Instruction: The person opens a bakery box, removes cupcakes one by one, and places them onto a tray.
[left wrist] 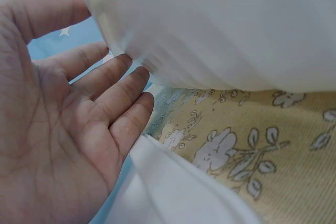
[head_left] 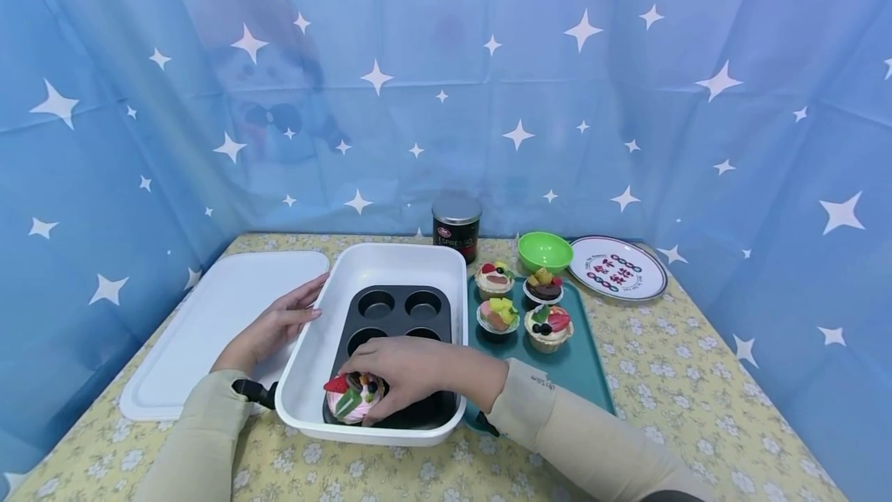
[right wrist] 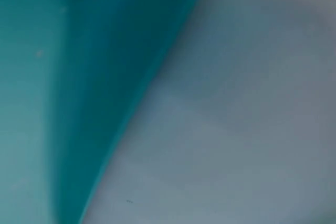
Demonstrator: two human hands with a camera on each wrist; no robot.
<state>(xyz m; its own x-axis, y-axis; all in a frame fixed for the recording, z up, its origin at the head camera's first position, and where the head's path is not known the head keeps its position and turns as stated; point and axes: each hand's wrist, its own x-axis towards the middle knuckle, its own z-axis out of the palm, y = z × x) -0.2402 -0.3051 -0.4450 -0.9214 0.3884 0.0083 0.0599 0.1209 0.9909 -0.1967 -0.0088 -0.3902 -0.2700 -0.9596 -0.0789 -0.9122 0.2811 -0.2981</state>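
Note:
A toy cupcake [head_left: 351, 403] with pink frosting, a strawberry and a green leaf is gripped by my right hand [head_left: 411, 366]. It is at the front left of a dark muffin tin [head_left: 399, 318], which lies inside a white rectangular container [head_left: 397, 249]. Whether it sits fully in its cup is hidden. Several back cups of the tin show bare. My left hand [head_left: 279, 324] rests against the container's left outer side; its fingers [left wrist: 123, 95] are extended in the left wrist view. The right wrist view shows only blurred teal and grey-white surfaces.
Right of the container, a teal tray [head_left: 578, 366] carries several cupcakes [head_left: 549, 329]. Behind stand an espresso can [head_left: 456, 235], a green bowl [head_left: 546, 254] and a patterned plate [head_left: 648, 281]. A white lid-like tray [head_left: 230, 293] lies left on the floral tablecloth [head_left: 697, 401].

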